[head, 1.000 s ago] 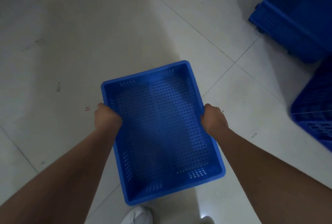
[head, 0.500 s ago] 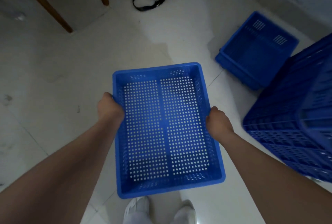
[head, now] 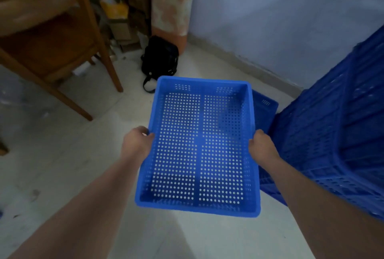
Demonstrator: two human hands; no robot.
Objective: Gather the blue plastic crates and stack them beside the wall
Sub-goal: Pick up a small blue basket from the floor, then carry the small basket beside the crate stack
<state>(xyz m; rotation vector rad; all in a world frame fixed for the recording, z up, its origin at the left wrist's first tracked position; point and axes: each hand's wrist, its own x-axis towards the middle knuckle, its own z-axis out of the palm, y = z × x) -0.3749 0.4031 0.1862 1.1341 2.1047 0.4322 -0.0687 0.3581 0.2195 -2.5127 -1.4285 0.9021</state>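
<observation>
I hold a shallow blue perforated crate (head: 199, 146) level in front of me, above the floor. My left hand (head: 138, 142) grips its left rim and my right hand (head: 261, 147) grips its right rim. Behind the held crate's far right corner another blue crate (head: 265, 103) lies on the floor, mostly hidden. A tall stack of blue crates (head: 336, 134) fills the right side, close to my right forearm. The pale wall (head: 280, 20) runs behind them.
A black bag (head: 160, 57) sits on the floor near an orange pillar (head: 171, 7). Wooden furniture legs (head: 104, 38) and a shelf stand at the left. Boxes and clutter fill the far corner. Pale floor tiles (head: 62, 155) stretch to the left.
My view has risen from the floor toward the wall. The crate in both hands has come nearer the wall and the tall stack, now covering most of the floor crate.
</observation>
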